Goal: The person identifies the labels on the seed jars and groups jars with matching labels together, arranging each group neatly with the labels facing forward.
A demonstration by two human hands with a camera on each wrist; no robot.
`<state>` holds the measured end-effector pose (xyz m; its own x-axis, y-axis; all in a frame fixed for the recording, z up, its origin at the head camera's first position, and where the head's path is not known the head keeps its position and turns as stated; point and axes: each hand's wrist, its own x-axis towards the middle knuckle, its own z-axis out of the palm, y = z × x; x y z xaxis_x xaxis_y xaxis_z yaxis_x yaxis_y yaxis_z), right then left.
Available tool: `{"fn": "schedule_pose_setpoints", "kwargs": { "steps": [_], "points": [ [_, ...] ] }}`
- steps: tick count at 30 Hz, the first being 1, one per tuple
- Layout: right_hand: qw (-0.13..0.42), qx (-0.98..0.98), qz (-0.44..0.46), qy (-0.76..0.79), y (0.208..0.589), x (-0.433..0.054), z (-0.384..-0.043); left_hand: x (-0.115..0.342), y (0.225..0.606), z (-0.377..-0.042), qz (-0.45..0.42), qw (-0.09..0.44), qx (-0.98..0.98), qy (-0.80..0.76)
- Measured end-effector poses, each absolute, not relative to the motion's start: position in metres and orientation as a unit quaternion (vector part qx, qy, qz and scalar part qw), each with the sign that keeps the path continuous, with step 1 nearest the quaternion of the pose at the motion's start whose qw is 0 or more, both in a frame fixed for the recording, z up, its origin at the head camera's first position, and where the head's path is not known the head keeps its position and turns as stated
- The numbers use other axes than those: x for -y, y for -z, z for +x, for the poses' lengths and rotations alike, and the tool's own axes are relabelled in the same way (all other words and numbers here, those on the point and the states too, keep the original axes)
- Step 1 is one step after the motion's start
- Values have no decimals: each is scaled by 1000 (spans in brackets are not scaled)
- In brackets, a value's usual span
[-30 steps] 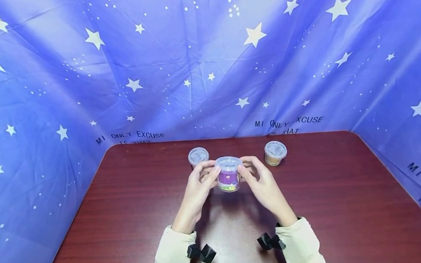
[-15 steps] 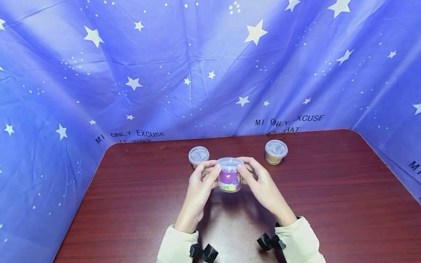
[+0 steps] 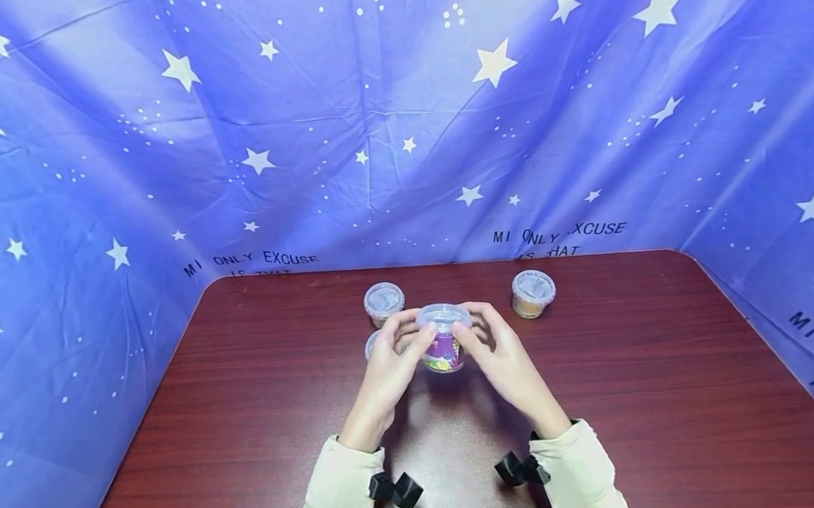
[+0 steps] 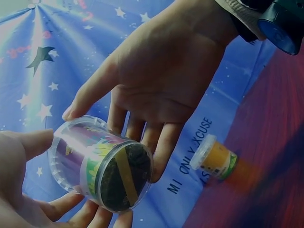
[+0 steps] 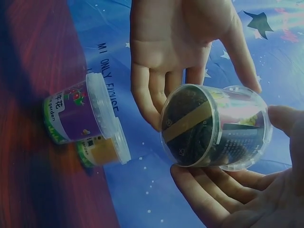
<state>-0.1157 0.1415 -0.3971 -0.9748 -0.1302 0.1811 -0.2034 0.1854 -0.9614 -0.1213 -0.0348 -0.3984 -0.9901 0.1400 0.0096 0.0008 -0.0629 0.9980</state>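
Observation:
Above the middle of the table, both hands hold a clear lidded plastic cup (image 3: 446, 345) with a purple printed label. My left hand (image 3: 387, 369) grips its left side and my right hand (image 3: 507, 360) its right, thumbs on the near side below the rim. In the left wrist view, the cup's base (image 4: 127, 175) shows dark contents and a tan strip across it. The right wrist view shows the same cup (image 5: 213, 127) tilted between the fingers, with small print on its label.
A lidded cup (image 3: 384, 302) stands behind my left hand, and another cup (image 3: 372, 343) is mostly hidden by that hand. At the back right stands an orange-labelled cup (image 3: 534, 295). Starry blue cloth (image 3: 368, 129) hangs around the dark red table (image 3: 246, 394).
The held cup has turned slightly, so its label faces differently. Both thumbs have moved inward across its front. Part of a cup behind my left hand has come into view.

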Motion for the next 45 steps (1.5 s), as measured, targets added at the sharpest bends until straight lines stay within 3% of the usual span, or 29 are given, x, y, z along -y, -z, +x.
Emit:
{"fn": "schedule_pose_setpoints", "kwargs": {
  "steps": [16,30,45],
  "points": [
    [83,765,116,-628,393,-142,-116,37,399,-123,64,28,-662,-746],
    [27,745,104,-658,392,-145,-114,44,400,-126,94,90,-600,-789],
    [49,750,70,-655,395,-142,-116,39,399,-126,69,65,-649,-755]
  ]
}}
